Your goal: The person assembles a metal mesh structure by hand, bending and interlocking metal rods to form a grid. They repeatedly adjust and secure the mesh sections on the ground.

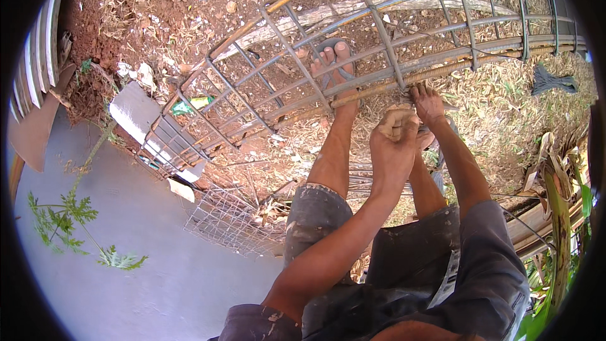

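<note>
The rebar cage (379,57) lay on the dirt ground (158,19), pinned under a sandalled foot (334,57); it looked heavy, stiff and rough, best held at its long bars. The left hand (392,139) was fisted beside the right hand (428,104), whose grip closed on a rusty bar (379,88). Wire mesh (233,218) lay nearby.

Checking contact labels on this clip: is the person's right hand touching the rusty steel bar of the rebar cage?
Touching. The head view shows the right hand gripping the rusty steel bar of the cage, fingers on it with no gap.
</note>
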A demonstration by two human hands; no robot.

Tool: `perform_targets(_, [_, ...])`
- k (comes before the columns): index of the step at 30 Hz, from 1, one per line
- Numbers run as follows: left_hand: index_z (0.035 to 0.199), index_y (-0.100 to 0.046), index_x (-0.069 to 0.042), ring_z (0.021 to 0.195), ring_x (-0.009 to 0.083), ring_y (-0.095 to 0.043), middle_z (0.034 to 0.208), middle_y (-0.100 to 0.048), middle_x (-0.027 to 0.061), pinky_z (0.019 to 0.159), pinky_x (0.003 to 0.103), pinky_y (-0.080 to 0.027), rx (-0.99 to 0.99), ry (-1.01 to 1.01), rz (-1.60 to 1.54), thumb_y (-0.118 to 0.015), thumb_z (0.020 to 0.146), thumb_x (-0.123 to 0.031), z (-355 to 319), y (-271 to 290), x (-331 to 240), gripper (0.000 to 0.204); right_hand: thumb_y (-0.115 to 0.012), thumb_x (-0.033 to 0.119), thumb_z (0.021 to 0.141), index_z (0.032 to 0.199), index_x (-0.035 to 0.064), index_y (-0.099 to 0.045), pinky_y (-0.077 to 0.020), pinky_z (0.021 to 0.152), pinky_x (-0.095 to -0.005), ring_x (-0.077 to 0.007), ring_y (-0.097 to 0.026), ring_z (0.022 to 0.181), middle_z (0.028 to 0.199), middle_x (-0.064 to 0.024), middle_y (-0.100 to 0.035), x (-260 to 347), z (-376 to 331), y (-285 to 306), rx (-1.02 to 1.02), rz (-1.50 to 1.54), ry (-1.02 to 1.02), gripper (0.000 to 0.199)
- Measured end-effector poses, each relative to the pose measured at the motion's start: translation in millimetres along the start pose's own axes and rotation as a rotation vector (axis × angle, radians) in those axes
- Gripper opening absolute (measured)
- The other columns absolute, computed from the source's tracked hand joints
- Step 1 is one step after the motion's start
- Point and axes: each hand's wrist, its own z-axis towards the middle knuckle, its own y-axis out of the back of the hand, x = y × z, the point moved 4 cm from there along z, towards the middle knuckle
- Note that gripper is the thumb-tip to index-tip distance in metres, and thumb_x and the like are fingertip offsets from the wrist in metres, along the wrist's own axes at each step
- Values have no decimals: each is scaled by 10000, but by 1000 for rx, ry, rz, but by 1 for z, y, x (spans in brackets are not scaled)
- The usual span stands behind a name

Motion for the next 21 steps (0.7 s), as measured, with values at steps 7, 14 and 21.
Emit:
perform_targets(7, [983,-623,14,763,88,-588,831,-644,60,675,222,-459,-22,-58,209,-601,910,-96,2,-3,-9,134,-531,177,885,1159,121,-549,-465,853,-429,-310,-590,1053,1233,-125,-557,-20,-37,-4,-138,311,193,280])
perform_targets(14, [1018,-619,2,758,99,-608,868,-657,61,618,205,-447,-140,-131,-180,-616,933,-197,33,6,-39,217,-645,164,839,1250,102,-526,-497,717,-420,-358,-639,814,876,-198,-644,-19,-130,170,82,827,-34,432])
perform_targets(21, [1419,-249,45,1201,394,-495,1326,-450,263,1012,483,-416,145,7,-690,-487,987,-306,50,-33,-88,606,-686,144,856,1386,23,-406,-444,561,-271,-116,-520,625,796,-19,-574,-74,-224,329,521,1179,-357,611])
